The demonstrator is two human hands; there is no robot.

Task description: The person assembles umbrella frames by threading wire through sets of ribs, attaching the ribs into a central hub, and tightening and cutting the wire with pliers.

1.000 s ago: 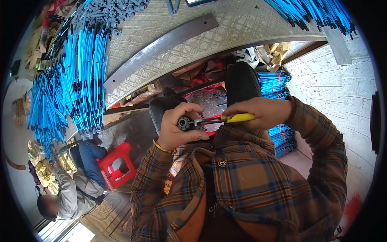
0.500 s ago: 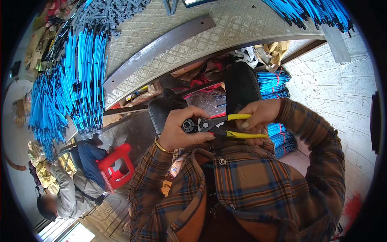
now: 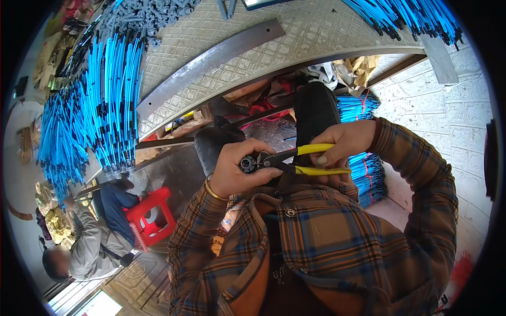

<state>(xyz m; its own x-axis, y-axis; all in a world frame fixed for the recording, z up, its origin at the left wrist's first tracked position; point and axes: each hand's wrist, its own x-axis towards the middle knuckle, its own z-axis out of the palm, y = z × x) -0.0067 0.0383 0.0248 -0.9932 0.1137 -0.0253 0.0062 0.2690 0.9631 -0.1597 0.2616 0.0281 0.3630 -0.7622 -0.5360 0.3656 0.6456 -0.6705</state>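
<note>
My right hand (image 3: 345, 143) is closed around the yellow handles (image 3: 318, 171) of a pair of pliers (image 3: 284, 157), in front of my chest. The dark jaws point left into my left hand (image 3: 234, 168). That hand's thumb and fingers are curled around a small dark grey round part (image 3: 247, 164) with a notched rim and a hole in its end. The jaws meet this part between my left thumb and forefinger; exactly what they bite on is hidden.
Beyond my hands is a bench with a patterned top (image 3: 232, 66) and a metal strip (image 3: 211, 66). Blue cables (image 3: 108, 100) hang at left beside grey sleeves (image 3: 153, 13); tied blue bundles (image 3: 363, 171) stand at right. A co-worker (image 3: 92, 247) sits near a red stool (image 3: 158, 218).
My right hand and forearm have shifted slightly right, and the yellow handles are a little closer together. My left hand has hardly moved. The co-worker has shifted a little.
</note>
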